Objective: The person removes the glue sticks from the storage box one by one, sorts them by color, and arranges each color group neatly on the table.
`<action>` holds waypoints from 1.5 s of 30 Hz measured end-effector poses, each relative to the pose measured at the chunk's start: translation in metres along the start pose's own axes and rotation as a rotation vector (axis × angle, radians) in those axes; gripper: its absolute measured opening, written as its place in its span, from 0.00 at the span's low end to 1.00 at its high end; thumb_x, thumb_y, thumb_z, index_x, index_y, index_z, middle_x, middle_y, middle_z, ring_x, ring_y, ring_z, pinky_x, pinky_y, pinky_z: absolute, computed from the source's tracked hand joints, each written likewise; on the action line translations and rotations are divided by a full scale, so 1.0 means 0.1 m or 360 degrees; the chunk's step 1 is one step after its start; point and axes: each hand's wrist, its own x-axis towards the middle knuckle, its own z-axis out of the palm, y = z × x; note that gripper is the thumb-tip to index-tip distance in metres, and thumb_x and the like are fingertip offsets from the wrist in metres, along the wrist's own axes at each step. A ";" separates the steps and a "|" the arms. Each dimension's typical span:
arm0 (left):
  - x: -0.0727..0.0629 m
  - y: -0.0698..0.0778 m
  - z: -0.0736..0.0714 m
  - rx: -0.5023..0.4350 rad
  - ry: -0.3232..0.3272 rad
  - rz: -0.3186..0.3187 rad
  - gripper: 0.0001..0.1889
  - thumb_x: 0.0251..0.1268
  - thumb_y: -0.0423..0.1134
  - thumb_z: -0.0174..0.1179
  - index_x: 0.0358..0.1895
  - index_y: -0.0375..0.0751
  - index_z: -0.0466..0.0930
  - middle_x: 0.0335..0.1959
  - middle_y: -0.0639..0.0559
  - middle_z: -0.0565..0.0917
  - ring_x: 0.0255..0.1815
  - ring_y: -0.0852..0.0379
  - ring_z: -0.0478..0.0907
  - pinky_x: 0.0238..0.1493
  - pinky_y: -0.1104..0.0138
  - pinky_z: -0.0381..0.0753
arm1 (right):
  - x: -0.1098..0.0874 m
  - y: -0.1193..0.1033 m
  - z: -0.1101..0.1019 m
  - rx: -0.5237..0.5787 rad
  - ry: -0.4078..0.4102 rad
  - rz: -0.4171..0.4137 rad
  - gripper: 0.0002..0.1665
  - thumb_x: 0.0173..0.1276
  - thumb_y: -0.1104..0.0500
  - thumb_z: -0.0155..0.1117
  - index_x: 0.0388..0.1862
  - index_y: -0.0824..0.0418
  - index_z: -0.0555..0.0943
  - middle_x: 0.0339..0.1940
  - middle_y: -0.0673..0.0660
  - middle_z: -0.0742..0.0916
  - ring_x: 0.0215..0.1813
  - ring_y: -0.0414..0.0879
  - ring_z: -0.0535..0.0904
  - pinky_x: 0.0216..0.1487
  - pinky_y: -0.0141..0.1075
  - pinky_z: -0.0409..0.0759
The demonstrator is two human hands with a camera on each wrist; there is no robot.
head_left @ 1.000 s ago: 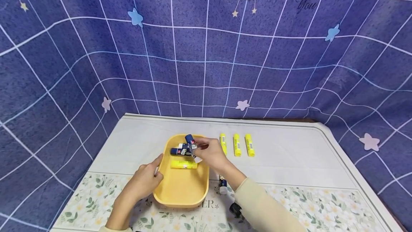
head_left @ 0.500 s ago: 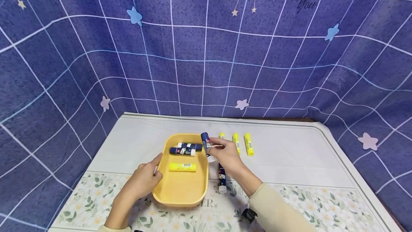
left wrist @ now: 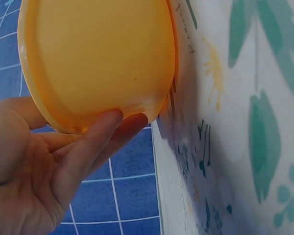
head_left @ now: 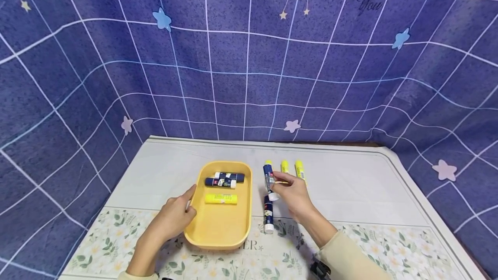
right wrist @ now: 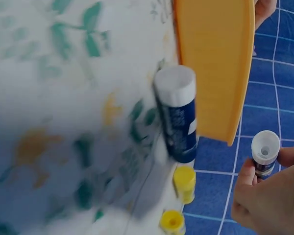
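Note:
My right hand pinches a navy glue stick with a white end, between thumb and fingers, to the right of the yellow tray. In the right wrist view the white end of this glue stick faces the camera. Another navy glue stick lies on the table just nearer to me. With my left hand I grip the tray's left rim. Two navy glue sticks lie side by side at the tray's far end, and a yellow glue stick lies below them.
Behind the right hand, several yellow glue sticks stand in a row on the table, partly hidden. The cloth covering the table is white with a floral band in front. A blue grid-patterned curtain surrounds the back and sides.
My right hand has lifted a navy glue stick out of the tray and carried it rightward, over the table by the yellow sticks. The left hand stays on the tray.

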 end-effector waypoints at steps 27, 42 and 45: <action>-0.01 -0.01 -0.01 -0.0002 0.0010 0.0060 0.36 0.69 0.32 0.52 0.81 0.32 0.57 0.12 0.55 0.70 0.11 0.62 0.61 0.13 0.73 0.64 | -0.33 0.44 -0.48 -0.0430 0.0128 0.0292 0.27 0.62 0.70 0.67 0.62 0.75 0.80 0.51 0.65 0.86 0.50 0.48 0.81 0.44 0.28 0.82; -0.02 -0.01 -0.02 -0.0019 0.0014 0.0052 0.36 0.69 0.32 0.52 0.81 0.32 0.57 0.12 0.54 0.70 0.11 0.62 0.61 0.13 0.73 0.65 | -0.25 0.47 -0.47 -0.0756 0.0124 0.0223 0.20 0.60 0.63 0.74 0.51 0.69 0.87 0.33 0.56 0.87 0.31 0.43 0.83 0.32 0.33 0.82; -0.02 -0.01 -0.02 -0.0026 0.0011 0.0048 0.36 0.69 0.32 0.52 0.81 0.33 0.57 0.12 0.54 0.71 0.11 0.62 0.61 0.13 0.73 0.64 | -0.23 0.47 -0.48 -0.0798 0.0103 0.0197 0.19 0.60 0.62 0.75 0.49 0.69 0.87 0.32 0.56 0.87 0.29 0.43 0.85 0.31 0.34 0.84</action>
